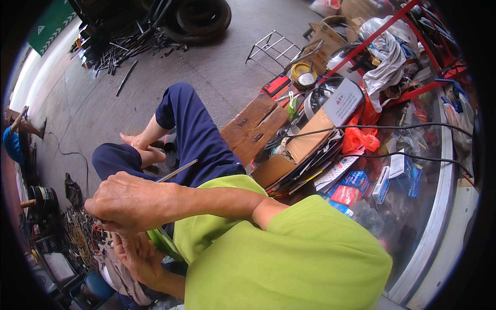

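My right hand (132,201) is closed in a fist at the left of the view, knuckles up. A thin metal rod (178,170) sticks out from behind this fist toward the upper right; the rest of it is hidden by the hand. Just beneath, my left hand (140,258) has its fingers curled in and pressed together, close under the right hand. Whatever it grips, if anything, is hidden. Both hands are beside my bent legs in dark blue trousers (199,139).
A wooden stool (253,126) stands right of my knee. Beyond lie cardboard (310,137), small boxes (356,180), red bags (361,139) and black cables (382,127). Tyres (204,18) and scattered metal strips (124,51) are farther off. Coiled wires (80,235) and a person (13,142) are leftward.
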Action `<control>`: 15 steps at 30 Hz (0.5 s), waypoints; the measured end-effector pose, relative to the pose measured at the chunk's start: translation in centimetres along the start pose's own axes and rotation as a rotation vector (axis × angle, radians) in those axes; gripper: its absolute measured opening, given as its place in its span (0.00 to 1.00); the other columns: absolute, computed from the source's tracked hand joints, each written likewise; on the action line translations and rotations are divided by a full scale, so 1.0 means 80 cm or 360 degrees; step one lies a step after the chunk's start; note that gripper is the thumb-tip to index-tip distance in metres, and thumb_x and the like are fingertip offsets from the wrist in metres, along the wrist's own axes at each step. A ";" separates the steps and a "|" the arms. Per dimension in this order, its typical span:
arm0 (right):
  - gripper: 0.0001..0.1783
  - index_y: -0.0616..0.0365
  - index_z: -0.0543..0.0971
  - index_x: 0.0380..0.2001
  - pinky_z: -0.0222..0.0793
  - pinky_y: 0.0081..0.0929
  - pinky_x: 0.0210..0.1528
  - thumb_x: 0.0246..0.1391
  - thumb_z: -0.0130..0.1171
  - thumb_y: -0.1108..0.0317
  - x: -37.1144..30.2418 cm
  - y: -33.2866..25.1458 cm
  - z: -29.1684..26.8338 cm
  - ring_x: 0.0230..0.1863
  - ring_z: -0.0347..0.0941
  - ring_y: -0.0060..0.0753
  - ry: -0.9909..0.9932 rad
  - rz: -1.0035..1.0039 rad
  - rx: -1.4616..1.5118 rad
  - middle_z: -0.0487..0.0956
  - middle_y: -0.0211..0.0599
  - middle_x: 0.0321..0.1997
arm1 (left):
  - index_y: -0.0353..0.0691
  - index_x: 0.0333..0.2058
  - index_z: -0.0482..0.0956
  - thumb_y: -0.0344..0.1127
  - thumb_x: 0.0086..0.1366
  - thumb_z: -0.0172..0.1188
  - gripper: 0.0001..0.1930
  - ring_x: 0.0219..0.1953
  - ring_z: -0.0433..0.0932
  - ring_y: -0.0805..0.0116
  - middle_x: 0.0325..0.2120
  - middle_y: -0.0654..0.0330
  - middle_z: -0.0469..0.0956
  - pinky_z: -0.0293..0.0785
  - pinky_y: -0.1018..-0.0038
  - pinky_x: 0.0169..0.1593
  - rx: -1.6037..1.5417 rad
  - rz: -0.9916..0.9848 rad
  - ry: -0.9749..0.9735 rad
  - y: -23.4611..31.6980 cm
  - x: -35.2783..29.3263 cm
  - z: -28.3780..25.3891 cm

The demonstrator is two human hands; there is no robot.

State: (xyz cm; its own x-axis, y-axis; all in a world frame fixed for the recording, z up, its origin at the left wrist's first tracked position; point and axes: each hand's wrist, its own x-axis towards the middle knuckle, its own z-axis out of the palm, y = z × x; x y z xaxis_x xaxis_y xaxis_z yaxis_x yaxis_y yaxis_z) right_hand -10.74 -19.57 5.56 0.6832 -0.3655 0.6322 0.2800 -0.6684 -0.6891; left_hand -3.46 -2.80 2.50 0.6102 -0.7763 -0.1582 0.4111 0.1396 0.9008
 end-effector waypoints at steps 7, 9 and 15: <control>0.09 0.63 0.72 0.19 0.70 0.41 0.28 0.39 0.63 0.71 0.000 -0.005 -0.020 0.26 0.76 0.53 -0.0297 -0.0002 0.0030 0.75 0.49 0.19 | 0.30 0.56 0.65 0.34 0.70 0.55 0.20 0.14 0.51 0.85 0.15 0.71 0.55 0.47 0.85 0.15 -0.0039 -0.0066 -0.0052 -0.007 0.002 -0.007; 0.09 0.63 0.72 0.20 0.70 0.42 0.28 0.39 0.62 0.72 0.000 -0.004 -0.024 0.27 0.76 0.54 -0.0357 -0.0007 0.0097 0.75 0.49 0.19 | 0.31 0.56 0.65 0.35 0.69 0.55 0.21 0.14 0.51 0.85 0.15 0.71 0.56 0.47 0.85 0.15 -0.0019 -0.0106 -0.0021 -0.008 0.003 -0.007; 0.10 0.62 0.72 0.24 0.68 0.43 0.26 0.41 0.63 0.70 0.005 0.004 -0.027 0.24 0.75 0.52 -0.0345 0.0031 0.0073 0.75 0.48 0.19 | 0.32 0.55 0.65 0.36 0.69 0.56 0.21 0.13 0.51 0.87 0.15 0.72 0.59 0.45 0.87 0.14 0.0044 -0.0002 0.0024 -0.002 0.015 0.002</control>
State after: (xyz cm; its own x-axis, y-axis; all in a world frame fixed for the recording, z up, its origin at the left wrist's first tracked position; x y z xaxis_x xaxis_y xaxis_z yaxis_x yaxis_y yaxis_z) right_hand -11.81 -21.30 6.37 0.8164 -0.2269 0.5310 0.2924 -0.6306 -0.7190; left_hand -2.86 -3.84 2.25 0.6197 -0.7672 -0.1654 0.3935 0.1214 0.9113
